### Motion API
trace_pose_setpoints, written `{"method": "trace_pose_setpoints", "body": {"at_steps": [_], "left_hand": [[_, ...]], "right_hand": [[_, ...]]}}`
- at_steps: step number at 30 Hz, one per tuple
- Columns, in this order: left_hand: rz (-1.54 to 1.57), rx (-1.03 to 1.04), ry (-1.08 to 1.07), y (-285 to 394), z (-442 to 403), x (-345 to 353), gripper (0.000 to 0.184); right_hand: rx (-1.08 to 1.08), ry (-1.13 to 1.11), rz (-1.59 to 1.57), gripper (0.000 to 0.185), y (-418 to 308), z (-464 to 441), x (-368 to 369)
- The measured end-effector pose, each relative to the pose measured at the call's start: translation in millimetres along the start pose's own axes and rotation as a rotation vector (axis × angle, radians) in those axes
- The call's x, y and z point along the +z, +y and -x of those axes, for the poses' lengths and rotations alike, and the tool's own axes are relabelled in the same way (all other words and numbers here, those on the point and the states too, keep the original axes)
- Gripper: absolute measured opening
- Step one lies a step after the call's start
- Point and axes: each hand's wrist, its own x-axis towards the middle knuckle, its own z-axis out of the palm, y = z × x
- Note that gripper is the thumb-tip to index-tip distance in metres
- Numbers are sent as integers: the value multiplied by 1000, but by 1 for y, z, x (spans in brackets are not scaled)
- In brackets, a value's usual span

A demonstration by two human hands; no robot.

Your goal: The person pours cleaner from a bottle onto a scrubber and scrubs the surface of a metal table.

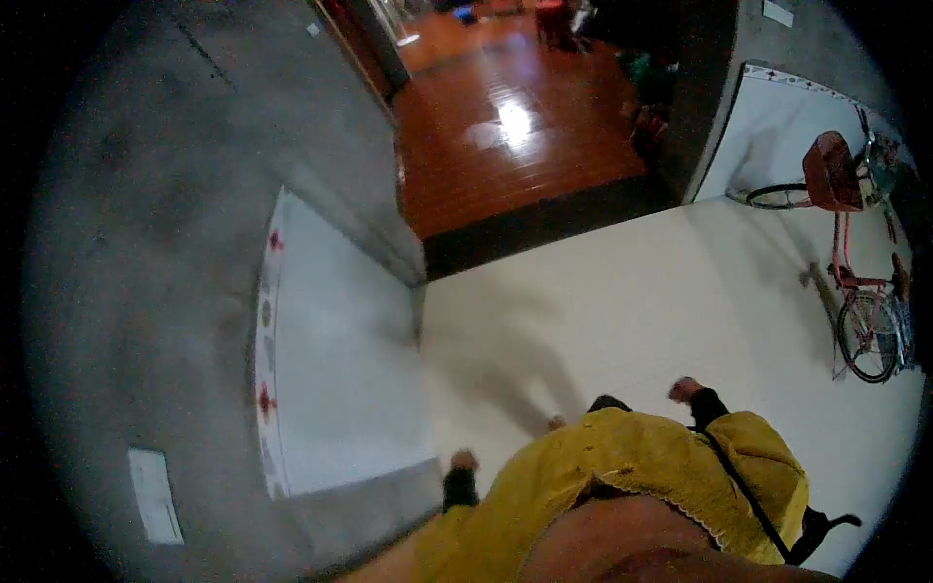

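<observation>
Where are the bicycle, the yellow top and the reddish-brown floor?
Bicycle (832, 173): head view, on its front basket.
Yellow top (627, 447): head view, on the cloth at the chest.
Reddish-brown floor (573, 151): head view, on a bare part beyond the opening.

I seem to be in a home, at an inner doorway: pale floor (603, 321) under me, glossy reddish boards (515, 165) beyond a dark threshold (544, 225), grey walls (185, 243) with patterned white panels (340, 360), and a bicycle (850, 277) with a basket (832, 173).
</observation>
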Motion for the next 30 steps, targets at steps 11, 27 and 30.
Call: {"method": "trace_pose_setpoints", "body": {"at_steps": [11, 27, 30], "left_hand": [[742, -338, 128, 138, -357, -139, 31], [755, -962, -321, 256, -309, -91, 31], [767, -933, -281, 235, -363, -99, 31]], "right_hand": [[411, -106, -121, 25, 320, -22, -68], [-448, 252, -184, 30, 88, -361, -513], [-313, 74, -4, 30, 154, -368, -528]]}}
